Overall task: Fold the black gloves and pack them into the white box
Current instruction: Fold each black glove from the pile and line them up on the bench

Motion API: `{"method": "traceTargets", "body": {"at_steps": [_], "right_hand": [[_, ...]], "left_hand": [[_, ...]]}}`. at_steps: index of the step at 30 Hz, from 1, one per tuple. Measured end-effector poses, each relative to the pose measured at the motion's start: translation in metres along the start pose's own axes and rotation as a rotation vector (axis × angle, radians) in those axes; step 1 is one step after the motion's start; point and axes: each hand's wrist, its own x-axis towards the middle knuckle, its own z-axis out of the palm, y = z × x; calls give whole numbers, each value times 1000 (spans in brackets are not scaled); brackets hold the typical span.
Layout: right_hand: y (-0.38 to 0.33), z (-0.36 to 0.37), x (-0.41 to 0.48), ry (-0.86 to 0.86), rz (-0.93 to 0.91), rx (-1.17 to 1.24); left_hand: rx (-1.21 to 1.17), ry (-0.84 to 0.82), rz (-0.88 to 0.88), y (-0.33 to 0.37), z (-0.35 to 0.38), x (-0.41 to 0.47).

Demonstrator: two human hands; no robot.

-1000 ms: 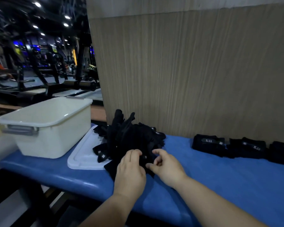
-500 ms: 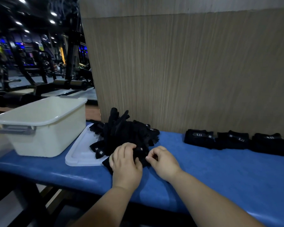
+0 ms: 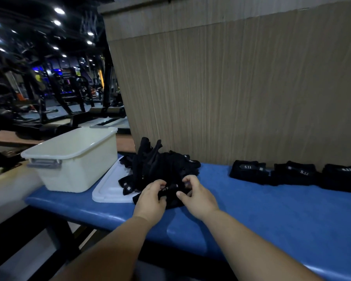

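Observation:
A loose heap of black gloves [image 3: 156,165] lies on the blue padded bench [image 3: 272,209], partly over a flat white lid [image 3: 107,189]. At the heap's near edge, my left hand [image 3: 151,197] and my right hand [image 3: 195,192] both pinch one black glove [image 3: 169,190] with a small white logo on its strap. The white box [image 3: 73,159] stands open to the left of the heap, with a grey handle on its near end. Three folded black glove bundles [image 3: 249,171] sit in a row at the right by the wall.
A tall wood-grain panel [image 3: 231,88] rises directly behind the bench. Gym machines and a mirror-like floor fill the dark room to the left. The bench's front edge runs close under my forearms, with a dark frame below it.
Both hands have curled tighter on one glove at the heap's near edge and lifted its strap between them. The camera has shifted slightly; the box and bundles stay where they were.

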Motion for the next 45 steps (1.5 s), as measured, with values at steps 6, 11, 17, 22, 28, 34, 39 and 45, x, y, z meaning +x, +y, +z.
{"method": "traceTargets", "body": {"at_steps": [6, 11, 17, 22, 28, 34, 39, 45], "right_hand": [[1, 5, 4, -48, -59, -96], [4, 4, 8, -14, -28, -42], [3, 5, 18, -64, 42, -57], [4, 7, 21, -46, 81, 48], [7, -2, 17, 13, 116, 579], [7, -18, 12, 43, 236, 925], [17, -42, 8, 89, 245, 1065], [32, -98, -10, 126, 15, 894]], "left_hand": [[62, -109, 17, -5, -7, 4], [-10, -34, 30, -8, -1, 2], [-70, -13, 76, -16, 1, 7], [-85, -4, 98, -18, 3, 4], [49, 141, 288, -18, 5, -1], [256, 145, 249, 6, 6, 5], [196, 132, 292, 40, 6, 19], [-392, -111, 146, 84, 28, 26]]}}
